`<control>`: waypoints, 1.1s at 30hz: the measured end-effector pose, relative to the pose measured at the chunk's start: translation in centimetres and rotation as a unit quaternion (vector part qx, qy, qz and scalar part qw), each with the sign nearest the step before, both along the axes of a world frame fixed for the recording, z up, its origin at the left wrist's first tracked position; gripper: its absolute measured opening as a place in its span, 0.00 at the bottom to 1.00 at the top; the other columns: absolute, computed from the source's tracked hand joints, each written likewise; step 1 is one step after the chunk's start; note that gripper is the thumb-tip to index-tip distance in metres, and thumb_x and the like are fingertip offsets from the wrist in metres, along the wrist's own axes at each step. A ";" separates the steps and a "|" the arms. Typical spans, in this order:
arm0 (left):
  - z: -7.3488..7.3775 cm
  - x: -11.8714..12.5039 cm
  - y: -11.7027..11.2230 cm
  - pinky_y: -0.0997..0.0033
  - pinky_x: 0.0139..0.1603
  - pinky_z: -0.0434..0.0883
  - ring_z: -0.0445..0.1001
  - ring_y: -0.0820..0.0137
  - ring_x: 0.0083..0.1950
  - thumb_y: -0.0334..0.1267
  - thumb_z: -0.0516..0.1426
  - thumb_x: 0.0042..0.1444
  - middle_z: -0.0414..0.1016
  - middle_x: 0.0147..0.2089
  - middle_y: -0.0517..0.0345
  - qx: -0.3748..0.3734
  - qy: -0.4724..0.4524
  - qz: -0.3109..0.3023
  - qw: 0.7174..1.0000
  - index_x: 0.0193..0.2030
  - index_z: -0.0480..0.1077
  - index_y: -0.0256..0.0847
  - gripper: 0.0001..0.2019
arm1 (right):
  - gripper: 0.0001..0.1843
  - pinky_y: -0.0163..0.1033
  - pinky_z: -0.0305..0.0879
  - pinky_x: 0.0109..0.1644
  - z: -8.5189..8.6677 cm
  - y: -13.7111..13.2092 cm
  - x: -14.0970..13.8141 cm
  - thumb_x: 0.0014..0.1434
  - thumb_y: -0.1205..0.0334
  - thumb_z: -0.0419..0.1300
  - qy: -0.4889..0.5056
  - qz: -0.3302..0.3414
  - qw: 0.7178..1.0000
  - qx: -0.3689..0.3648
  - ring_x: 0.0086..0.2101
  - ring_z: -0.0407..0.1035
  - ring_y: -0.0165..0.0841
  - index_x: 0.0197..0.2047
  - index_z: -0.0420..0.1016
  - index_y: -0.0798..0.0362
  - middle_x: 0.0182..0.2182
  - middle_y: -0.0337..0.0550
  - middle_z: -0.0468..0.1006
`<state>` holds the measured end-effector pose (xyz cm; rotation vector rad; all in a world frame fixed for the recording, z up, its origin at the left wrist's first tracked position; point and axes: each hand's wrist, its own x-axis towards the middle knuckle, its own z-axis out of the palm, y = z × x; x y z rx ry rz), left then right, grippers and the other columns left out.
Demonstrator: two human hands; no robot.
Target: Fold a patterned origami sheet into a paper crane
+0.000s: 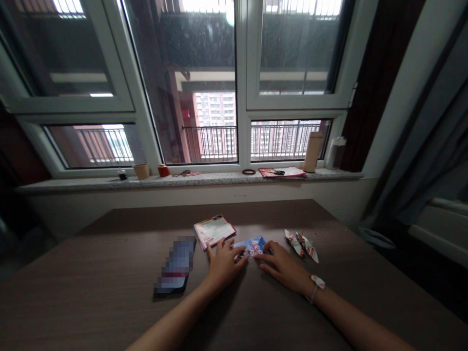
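A small blue printed paper (255,244) with red and white lettering lies on the table between my hands. My left hand (224,263) rests palm down at its left side, fingers spread, with the thumb and index finger by the paper's edge. Its outer fingers reach the lower edge of a stack of printed sheets (215,230). From the right, my right hand (283,265) touches the blue paper with bent, separated fingertips. A folded paper piece (302,244) in white, red and green lies just beyond that hand. A white band with a small paper piece (317,282) circles my right wrist.
A phone (177,265), blurred out, lies left of my left hand on the brown table (109,273). Along the windowsill (219,180) stand a paper cup (141,171), a red spool (163,170), scissors on papers (280,172) and a tan bottle (313,152).
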<state>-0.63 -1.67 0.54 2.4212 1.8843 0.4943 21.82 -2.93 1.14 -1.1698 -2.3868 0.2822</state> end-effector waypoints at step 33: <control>1.4 -1.8 0.3 0.20 0.58 0.30 0.35 0.40 0.72 0.54 0.48 0.63 0.41 0.75 0.61 -0.114 0.040 -0.012 0.993 0.63 0.59 0.71 0.21 | 0.24 0.43 0.62 0.51 0.1 0.0 -0.4 0.67 0.50 0.47 0.002 -0.125 0.991 0.054 0.44 0.66 0.38 0.33 0.82 0.49 0.38 0.47 0.73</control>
